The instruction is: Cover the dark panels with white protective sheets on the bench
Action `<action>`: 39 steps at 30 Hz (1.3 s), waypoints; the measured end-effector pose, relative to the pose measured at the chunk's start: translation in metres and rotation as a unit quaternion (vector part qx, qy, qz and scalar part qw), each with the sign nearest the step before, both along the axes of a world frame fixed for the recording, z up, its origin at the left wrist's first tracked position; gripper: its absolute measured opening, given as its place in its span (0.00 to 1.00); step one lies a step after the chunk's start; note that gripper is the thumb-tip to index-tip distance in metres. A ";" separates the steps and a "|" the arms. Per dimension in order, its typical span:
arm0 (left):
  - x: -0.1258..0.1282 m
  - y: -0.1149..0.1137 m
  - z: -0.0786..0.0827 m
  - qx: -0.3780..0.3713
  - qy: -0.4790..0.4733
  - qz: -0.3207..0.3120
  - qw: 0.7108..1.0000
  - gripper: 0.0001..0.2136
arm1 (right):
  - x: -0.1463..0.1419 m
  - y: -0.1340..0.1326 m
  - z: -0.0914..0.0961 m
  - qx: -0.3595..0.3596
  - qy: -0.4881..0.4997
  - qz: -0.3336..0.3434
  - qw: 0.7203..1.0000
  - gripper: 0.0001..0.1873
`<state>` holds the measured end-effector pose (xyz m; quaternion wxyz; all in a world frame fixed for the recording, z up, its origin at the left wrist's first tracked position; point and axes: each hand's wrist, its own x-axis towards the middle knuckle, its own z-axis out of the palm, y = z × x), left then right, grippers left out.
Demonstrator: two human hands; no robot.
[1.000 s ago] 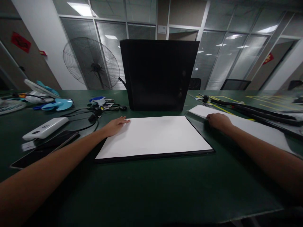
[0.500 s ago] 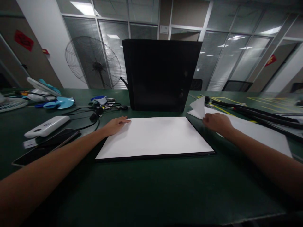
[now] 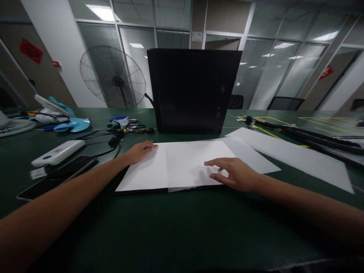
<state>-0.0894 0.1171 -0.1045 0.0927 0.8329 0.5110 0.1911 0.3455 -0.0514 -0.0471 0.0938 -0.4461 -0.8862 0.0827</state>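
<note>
A white sheet stack on a dark board (image 3: 145,172) lies in the middle of the green table (image 3: 170,227). My left hand (image 3: 139,150) rests flat on its far left corner, fingers stretched out. A second white sheet (image 3: 250,155) lies askew over the right part of the stack and sticks out past its right edge. My right hand (image 3: 234,173) lies on this sheet near the front edge, fingers spread and pressing it down. Neither hand grips anything.
A black box-like panel (image 3: 193,91) stands behind the stack. Another pile of white paper (image 3: 298,155) lies to the right, with black rods (image 3: 313,134) beyond. Left are a white power bank (image 3: 58,152), a dark phone (image 3: 57,176), cables (image 3: 113,138) and a blue fan blade (image 3: 72,124). A floor fan (image 3: 112,77) stands behind.
My right hand lifted a sheet's corner from the right pile, carried the sheet left and laid it over the central stack. My left hand stayed on the stack's corner.
</note>
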 end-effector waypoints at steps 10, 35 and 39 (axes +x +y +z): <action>0.001 -0.002 0.000 -0.004 0.022 0.011 1.000 0.34 | 0.064 0.067 -0.029 0.072 -0.031 -0.036 0.996 0.33; -0.002 0.003 -0.002 -0.031 0.023 -0.001 0.999 0.41 | 0.040 0.038 -0.019 -0.003 0.006 0.045 0.999 0.32; -0.004 0.004 -0.002 -0.032 0.000 -0.010 0.999 0.37 | 0.046 0.042 -0.024 -0.008 -0.015 0.047 0.999 0.33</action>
